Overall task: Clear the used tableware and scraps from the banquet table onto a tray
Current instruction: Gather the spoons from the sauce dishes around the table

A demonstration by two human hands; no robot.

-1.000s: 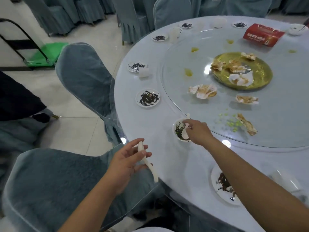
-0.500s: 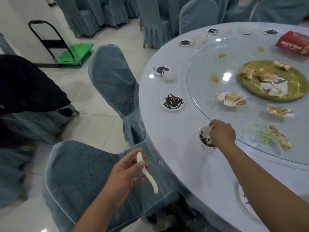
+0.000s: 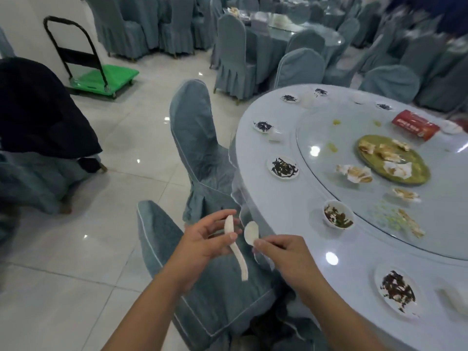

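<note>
My left hand (image 3: 202, 243) holds a white ceramic spoon (image 3: 236, 249) by its bowl end, handle pointing down. My right hand (image 3: 281, 254) pinches a second white spoon (image 3: 250, 233), its bowl raised beside the first. Both hands hover over a covered chair, just off the round banquet table (image 3: 298, 249). On the table near its edge stands a small white bowl (image 3: 338, 216) with dark scraps. Small plates with dark leftovers sit at the near right (image 3: 397, 290) and farther along the rim (image 3: 283, 167).
A glass turntable (image 3: 443, 211) carries a gold platter (image 3: 395, 160), crumpled napkins (image 3: 354, 173) and a red packet (image 3: 415, 124). Grey-covered chairs (image 3: 200, 148) stand against the table's left side. A green trolley (image 3: 103, 79) is parked at the far left. A dark garment (image 3: 43, 110) drapes another chair.
My right hand has lifted a spoon out of the small bowl and brought it back beside the spoon in my left hand. The view has swung up and left.
</note>
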